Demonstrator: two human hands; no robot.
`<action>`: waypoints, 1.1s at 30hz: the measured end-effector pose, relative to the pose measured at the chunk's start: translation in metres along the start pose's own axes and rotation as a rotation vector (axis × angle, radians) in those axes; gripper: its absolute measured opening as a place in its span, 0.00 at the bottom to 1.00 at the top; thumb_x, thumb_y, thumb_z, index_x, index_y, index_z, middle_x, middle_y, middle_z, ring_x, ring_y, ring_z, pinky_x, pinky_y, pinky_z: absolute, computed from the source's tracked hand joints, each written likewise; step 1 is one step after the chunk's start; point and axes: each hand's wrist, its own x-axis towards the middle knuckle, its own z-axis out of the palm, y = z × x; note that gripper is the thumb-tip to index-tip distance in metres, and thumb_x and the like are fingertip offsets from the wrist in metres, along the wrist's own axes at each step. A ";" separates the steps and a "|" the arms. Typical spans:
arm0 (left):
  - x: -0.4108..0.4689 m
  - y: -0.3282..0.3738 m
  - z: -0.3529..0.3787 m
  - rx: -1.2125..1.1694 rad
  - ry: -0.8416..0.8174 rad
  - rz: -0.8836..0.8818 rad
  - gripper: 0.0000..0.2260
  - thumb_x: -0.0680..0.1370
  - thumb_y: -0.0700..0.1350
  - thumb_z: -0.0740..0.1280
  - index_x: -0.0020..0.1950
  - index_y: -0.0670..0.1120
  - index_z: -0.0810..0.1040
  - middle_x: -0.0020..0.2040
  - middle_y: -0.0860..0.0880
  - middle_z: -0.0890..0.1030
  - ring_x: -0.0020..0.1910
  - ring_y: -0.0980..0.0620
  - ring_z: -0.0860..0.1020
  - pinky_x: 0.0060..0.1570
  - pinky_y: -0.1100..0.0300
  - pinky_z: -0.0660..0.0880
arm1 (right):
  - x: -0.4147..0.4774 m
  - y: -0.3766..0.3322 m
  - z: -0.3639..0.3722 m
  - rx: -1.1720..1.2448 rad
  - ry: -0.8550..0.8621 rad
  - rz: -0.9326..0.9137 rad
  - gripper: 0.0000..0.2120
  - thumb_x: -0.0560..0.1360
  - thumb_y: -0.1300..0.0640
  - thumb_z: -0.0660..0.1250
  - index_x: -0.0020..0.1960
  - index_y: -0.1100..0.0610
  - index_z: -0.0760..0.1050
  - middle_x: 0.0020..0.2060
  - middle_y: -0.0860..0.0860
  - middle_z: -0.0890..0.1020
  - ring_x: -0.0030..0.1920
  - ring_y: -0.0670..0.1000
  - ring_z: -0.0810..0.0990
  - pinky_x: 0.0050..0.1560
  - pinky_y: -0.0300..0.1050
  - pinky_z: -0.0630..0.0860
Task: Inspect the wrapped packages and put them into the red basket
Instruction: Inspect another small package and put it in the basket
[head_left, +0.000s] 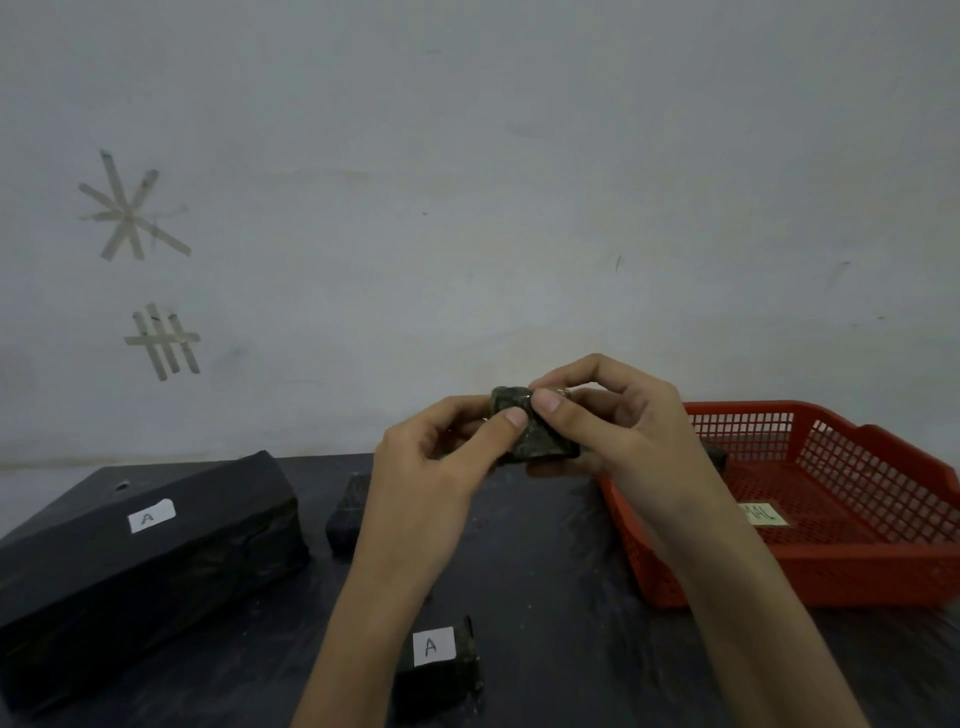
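- Nearest the camera, a small dark package (439, 670) with a white "A" label (434, 646) stood on the dark surface (561, 597)
- Both hands held a wrapped package (537, 434) up above the surface, left of the red basket (841, 566)
- Left hand (431, 467) and right hand (623, 421) pinched it, fingers (511, 418) pressed on its wrapping (thumbs on top)
- Far left lay a large black block (135, 566), another small package (348, 512) just beside it

Pale grey wall (519, 156), taped star (130, 213) and taped grid (163, 340) at left, dark tabletop (545, 597), dim light
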 end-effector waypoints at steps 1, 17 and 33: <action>-0.001 0.001 0.002 -0.029 0.000 -0.010 0.06 0.73 0.47 0.70 0.47 0.49 0.85 0.41 0.50 0.86 0.41 0.57 0.82 0.40 0.67 0.76 | 0.000 0.000 0.000 -0.015 0.009 -0.015 0.04 0.73 0.63 0.69 0.40 0.56 0.79 0.35 0.57 0.83 0.35 0.51 0.83 0.33 0.46 0.81; -0.008 0.013 0.010 -0.038 0.026 -0.047 0.04 0.76 0.44 0.67 0.47 0.47 0.82 0.39 0.39 0.82 0.33 0.53 0.80 0.35 0.65 0.79 | -0.007 -0.017 -0.007 -0.046 -0.080 0.115 0.07 0.74 0.65 0.68 0.52 0.62 0.79 0.45 0.66 0.83 0.41 0.55 0.85 0.39 0.47 0.83; -0.007 0.015 0.004 0.104 -0.045 -0.099 0.21 0.61 0.68 0.63 0.43 0.56 0.84 0.40 0.56 0.85 0.41 0.57 0.82 0.47 0.66 0.78 | -0.006 -0.014 -0.006 -0.074 -0.067 0.009 0.09 0.74 0.61 0.67 0.54 0.56 0.81 0.44 0.60 0.86 0.47 0.54 0.86 0.47 0.46 0.83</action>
